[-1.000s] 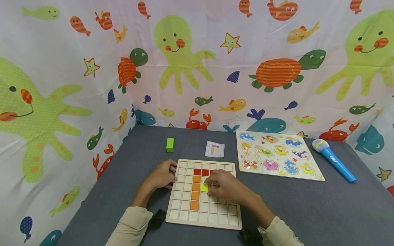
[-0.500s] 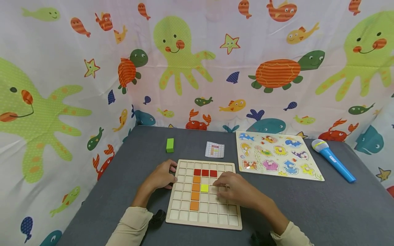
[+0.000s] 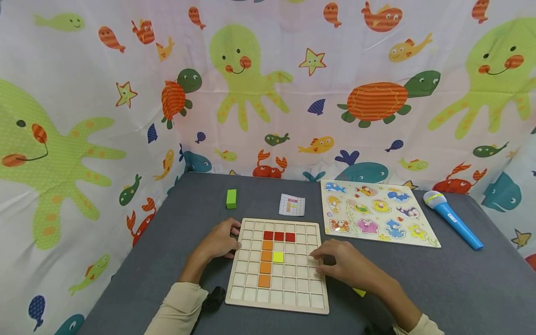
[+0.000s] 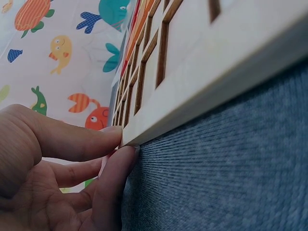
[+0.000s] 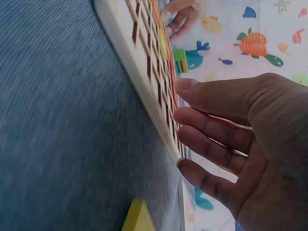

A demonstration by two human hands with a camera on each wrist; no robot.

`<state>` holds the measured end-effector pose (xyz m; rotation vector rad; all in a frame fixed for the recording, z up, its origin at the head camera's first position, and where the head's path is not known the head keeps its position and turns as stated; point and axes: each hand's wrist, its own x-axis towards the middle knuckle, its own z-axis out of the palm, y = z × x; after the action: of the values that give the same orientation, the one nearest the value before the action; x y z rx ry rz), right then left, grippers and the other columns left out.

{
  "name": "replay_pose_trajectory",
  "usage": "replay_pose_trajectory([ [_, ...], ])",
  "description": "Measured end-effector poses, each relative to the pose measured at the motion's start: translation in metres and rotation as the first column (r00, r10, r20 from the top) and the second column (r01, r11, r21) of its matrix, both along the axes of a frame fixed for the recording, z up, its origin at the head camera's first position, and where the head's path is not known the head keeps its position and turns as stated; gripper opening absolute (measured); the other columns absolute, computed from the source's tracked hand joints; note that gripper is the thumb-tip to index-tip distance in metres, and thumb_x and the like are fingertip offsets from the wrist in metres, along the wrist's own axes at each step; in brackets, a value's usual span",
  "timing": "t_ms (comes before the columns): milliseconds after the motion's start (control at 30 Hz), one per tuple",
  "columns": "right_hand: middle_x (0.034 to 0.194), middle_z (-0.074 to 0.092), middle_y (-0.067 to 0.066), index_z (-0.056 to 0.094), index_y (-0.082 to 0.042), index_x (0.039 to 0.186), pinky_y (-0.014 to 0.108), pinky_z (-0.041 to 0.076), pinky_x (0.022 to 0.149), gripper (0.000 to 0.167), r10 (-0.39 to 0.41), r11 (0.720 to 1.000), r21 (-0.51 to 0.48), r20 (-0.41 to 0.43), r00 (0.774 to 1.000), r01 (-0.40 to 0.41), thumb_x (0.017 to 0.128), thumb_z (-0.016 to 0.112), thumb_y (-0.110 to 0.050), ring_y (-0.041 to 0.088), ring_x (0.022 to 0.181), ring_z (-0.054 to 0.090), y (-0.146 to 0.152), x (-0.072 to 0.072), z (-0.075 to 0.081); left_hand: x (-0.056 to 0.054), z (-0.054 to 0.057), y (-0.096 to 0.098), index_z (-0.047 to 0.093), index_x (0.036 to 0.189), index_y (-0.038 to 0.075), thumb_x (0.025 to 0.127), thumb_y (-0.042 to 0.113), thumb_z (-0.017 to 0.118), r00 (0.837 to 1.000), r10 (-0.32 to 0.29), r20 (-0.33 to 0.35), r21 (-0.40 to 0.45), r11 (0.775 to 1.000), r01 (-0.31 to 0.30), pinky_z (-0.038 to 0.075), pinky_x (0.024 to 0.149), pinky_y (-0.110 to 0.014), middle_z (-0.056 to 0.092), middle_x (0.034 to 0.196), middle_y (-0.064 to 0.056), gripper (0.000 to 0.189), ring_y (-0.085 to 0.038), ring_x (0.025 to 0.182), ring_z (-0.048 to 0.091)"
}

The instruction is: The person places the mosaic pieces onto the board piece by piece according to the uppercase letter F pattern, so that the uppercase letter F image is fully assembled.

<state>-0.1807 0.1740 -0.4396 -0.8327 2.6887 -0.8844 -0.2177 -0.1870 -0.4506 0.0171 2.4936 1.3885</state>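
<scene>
A wooden grid board (image 3: 293, 296) lies on the grey table. In its cells sit a row of red tiles (image 3: 279, 237), a column of orange tiles (image 3: 266, 267) and a single yellow tile (image 3: 278, 257). My left hand (image 3: 218, 240) pinches the board's left edge between thumb and finger, plain in the left wrist view. Over the right edge hovers my right hand (image 3: 347, 264), its fingers loosely bent and holding nothing. A yellow block (image 5: 138, 219) lies on the table beyond the board's right side, mostly covered by my right forearm in the head view.
Behind the board are a green block (image 3: 231, 199) and a small printed grid card (image 3: 292, 205). A sea-animal puzzle board (image 3: 381, 214) lies at the back right, with a blue toy microphone (image 3: 454, 221) beside it. A patterned curtain (image 3: 293, 56) encloses the table's back and sides.
My right hand has moved right, away from the yellow tile to the board's right edge, uncovering the third red tile. The yellow block now peeks out by my forearm. The left hand stays put.
</scene>
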Motion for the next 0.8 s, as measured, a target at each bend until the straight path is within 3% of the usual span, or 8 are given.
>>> replay_pose_trajectory([
  [233, 0.114, 0.072, -0.01, 0.078, -0.018, 0.122, 0.035, 0.059, 0.09, 0.031, -0.02, 1.0, 0.003, 0.028, 0.999, 0.02, 0.094, 0.082, -0.031, 0.01, 0.103, 0.066, 0.021, 0.005, -0.001, 0.0, 0.001, 0.0, 0.054, 0.143, -0.002, 0.091, -0.007, 0.071, 1.0, 0.002, 0.001, 0.0, 1.0, -0.002, 0.064, 0.069, -0.042, 0.057, 0.123, -0.017, 0.055, -0.026, 0.091, 0.066],
  [800, 0.114, 0.072, -0.01, 0.077, -0.017, 0.123, 0.03, 0.06, 0.088, 0.037, -0.053, 0.999, 0.003, 0.043, 0.998, 0.053, 0.092, 0.083, -0.035, 0.008, 0.103, 0.067, 0.064, 0.014, -0.008, -0.001, -0.003, 0.0, 0.054, 0.142, -0.002, 0.091, -0.006, 0.072, 1.0, 0.008, -0.007, 0.003, 1.0, -0.008, 0.064, 0.068, -0.042, 0.057, 0.123, -0.017, 0.055, -0.026, 0.091, 0.066],
])
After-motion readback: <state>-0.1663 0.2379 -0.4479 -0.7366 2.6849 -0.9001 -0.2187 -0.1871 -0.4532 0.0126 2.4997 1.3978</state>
